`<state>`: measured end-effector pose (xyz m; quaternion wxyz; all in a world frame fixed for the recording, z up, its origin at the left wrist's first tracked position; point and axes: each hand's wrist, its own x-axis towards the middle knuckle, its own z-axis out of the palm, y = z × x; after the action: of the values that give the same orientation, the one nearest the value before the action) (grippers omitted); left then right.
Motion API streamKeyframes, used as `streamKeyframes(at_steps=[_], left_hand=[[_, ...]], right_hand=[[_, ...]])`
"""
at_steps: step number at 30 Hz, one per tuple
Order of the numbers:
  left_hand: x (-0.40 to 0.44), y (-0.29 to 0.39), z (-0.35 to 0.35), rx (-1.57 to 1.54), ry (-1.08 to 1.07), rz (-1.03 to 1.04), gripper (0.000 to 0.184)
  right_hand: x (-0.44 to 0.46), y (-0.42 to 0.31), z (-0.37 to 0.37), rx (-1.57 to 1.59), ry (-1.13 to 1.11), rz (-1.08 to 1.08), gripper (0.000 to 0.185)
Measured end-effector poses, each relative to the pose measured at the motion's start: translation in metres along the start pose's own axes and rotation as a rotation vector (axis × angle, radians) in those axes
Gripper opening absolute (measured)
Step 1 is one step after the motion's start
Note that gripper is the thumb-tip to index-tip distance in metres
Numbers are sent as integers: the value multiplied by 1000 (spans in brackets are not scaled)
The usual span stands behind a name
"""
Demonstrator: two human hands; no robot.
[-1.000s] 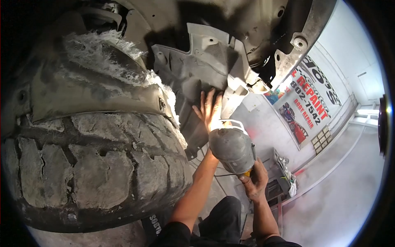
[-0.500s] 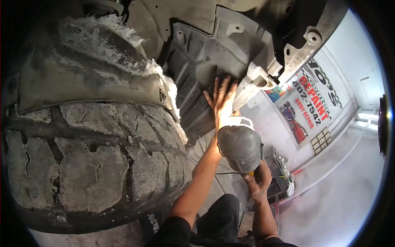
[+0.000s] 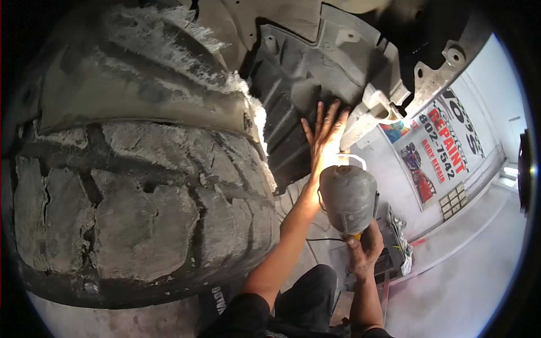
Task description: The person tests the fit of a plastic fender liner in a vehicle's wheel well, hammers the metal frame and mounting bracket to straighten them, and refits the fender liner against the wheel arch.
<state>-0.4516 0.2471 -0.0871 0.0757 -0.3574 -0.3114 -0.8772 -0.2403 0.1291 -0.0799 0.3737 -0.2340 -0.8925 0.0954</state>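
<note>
Fingers [image 3: 331, 116] outspread and free of any grip, a person's left hand [image 3: 325, 142] rests against a dark moulded panel [image 3: 284, 112] under a vehicle's bodywork [image 3: 282, 21]. The right hand [image 3: 367, 249] grasps a work lamp [image 3: 349, 197] at its yellow base [image 3: 355, 236], the glow falling on the left hand just above. A worn, dirt-caked tire [image 3: 146, 219] stands beside the panel. Beyond, a sign [image 3: 437, 155] reading "REPAINT" and "BODY REPAIR" hangs on a pale wall [image 3: 389, 176], and a dark-trousered knee [image 3: 315, 284] shows below.
</note>
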Motion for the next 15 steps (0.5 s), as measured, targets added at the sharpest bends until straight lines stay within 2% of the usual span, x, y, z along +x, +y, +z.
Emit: streamKeyframes(at_steps=[2,6,12,15], left_hand=[[0,0,1,1,-7,6,61],[3,1,2,21,-4,13,69],[-4,13,-5,13,89,16,55],[-11,9,-7,4,111,-9,54]], right_hand=[[3,-9,5,58,2,60,66],[22,-14,14,-27,20,-60,64],[33,-22,22,-10,42,-88,60],[31,-16,23,-14,49,-127,60]])
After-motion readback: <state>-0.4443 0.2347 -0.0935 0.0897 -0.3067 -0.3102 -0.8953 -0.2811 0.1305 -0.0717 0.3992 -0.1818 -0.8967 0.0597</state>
